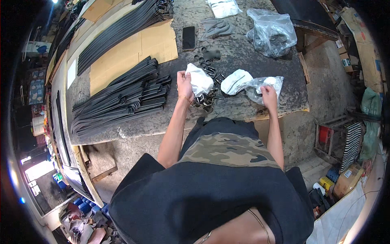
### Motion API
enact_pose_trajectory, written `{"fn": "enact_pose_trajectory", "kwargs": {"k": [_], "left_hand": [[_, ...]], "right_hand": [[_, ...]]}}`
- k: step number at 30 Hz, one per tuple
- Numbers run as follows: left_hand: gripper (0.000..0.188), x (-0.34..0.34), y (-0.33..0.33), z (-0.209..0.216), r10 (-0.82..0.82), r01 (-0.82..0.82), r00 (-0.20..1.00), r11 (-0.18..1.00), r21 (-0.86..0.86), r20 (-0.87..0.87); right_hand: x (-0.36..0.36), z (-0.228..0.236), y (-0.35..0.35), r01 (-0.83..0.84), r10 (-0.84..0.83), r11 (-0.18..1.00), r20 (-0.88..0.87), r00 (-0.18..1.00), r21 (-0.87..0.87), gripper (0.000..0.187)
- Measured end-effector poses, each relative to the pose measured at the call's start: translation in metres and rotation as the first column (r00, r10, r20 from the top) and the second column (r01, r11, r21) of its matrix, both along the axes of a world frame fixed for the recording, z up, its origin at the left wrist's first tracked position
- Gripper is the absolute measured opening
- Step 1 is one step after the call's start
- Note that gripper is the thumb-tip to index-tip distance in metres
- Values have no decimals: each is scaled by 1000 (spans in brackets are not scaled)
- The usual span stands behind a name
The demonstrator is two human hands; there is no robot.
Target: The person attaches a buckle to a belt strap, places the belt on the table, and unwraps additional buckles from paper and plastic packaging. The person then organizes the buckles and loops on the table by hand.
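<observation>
My left hand (185, 86) is closed on the edge of a white crumpled cloth-like piece (200, 80), held over a heap of small dark metal buckles (206, 101). My right hand (268, 96) pinches a clear plastic bag (277, 83) near the table's front right. Between the hands lies a second white bundle (235, 82) with a dark line across it; its right end meets the plastic bag. Whether that bundle runs into the bag, I cannot tell. More black rings and buckles (205, 58) lie scattered just beyond my left hand.
Black belt straps (126, 99) are piled on the table's left, with more straps (122, 30) beyond on a cardboard sheet (156, 44). A phone (189, 38), grey cloth (217, 28), white packet (224, 7) and large clear bag (272, 32) lie farther back. A stool (335, 136) stands right.
</observation>
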State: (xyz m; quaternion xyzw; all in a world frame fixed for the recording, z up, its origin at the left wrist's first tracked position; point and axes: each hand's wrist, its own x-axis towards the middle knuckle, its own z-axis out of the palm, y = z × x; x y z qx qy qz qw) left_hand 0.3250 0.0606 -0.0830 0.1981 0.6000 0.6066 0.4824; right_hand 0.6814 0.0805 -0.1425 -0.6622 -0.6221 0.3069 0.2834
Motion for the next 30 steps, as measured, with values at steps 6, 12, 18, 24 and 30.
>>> {"fn": "enact_pose_trajectory", "kwargs": {"k": [6,12,18,24,30], "left_hand": [[8,0,-3,15,-14,17,999,998,67,-46],[10,-10,-3,24,0,-13,997,986,168,74],[50,-18,-8,14,-163,183,906,983,-15,392],[38,45,-9,39,-522,502,814,853,145,255],[23,145,27,4,-735,763,553,636,-116,-392]], "right_hand": [[3,-2,-2,8,-9,1000,-13,1000,-22,31],[2,7,-2,-4,4,1000,-21,1000,-7,31],[-17,56,-8,127,-212,902,166,963,413,28],[-16,75,-11,217,-226,945,6,974,243,22],[-23,74,-25,165,-106,974,-332,937,155,21]]}}
